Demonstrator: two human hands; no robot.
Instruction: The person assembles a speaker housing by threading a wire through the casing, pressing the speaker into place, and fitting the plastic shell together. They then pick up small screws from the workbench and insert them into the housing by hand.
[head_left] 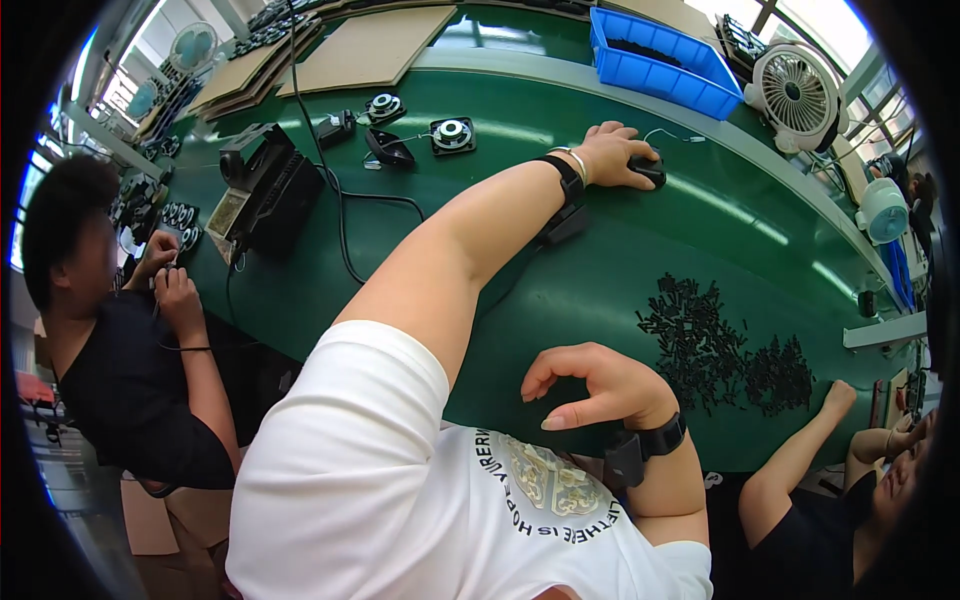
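My left hand (612, 158) reaches out over the green table (560, 290), its fingers around a small black plastic piece (650, 170); part of that piece is hidden under the hand. Beneath my left wrist lies another black object (565, 226), mostly covered by the arm. My right hand (600, 388) is held near my body, above the table's near edge, with bent fingers, the thumb apart and nothing in it. To its right, a heap of small black parts (700, 345) is spread out, joined by a smaller heap (780, 375).
Round speakers (452, 135) and black housings (388, 150) lie at the far left, beside a black machine (270, 195) with a hanging cable (343, 225). A blue bin (665, 75) and a fan (795, 95) stand behind. People sit at left (130, 370) and right (800, 500).
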